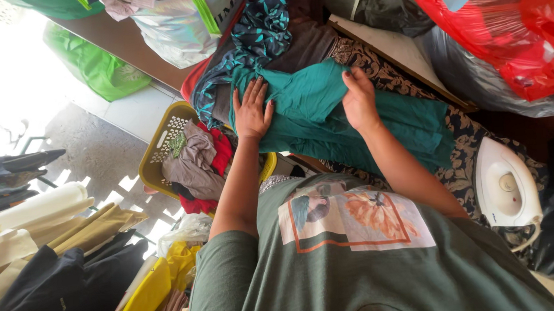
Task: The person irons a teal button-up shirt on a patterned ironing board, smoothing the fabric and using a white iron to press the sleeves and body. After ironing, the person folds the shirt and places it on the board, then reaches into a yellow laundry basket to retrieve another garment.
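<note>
Pressing down on a teal garment (326, 116), the left hand (251, 112) lies flat with fingers spread, while the right hand (359, 98) rests on a raised fold of the same cloth, fingers together and curled over it. The garment lies across a patterned ironing board (458, 143) in the middle of the view, just in front of the person. A white iron (505, 188) lies on the board at the near right. Red plastic bags (514, 22) fill the far right corner, above a grey bag (480, 79). A shiny silver bag (174, 26) and a green bag (98, 67) sit far left. A yellow laundry basket (159, 147) holds grey and red clothes left of the board. Dark and cream clothes pile up at the near left, cut off by the edge. Bright glare washes out the far left corner.
</note>
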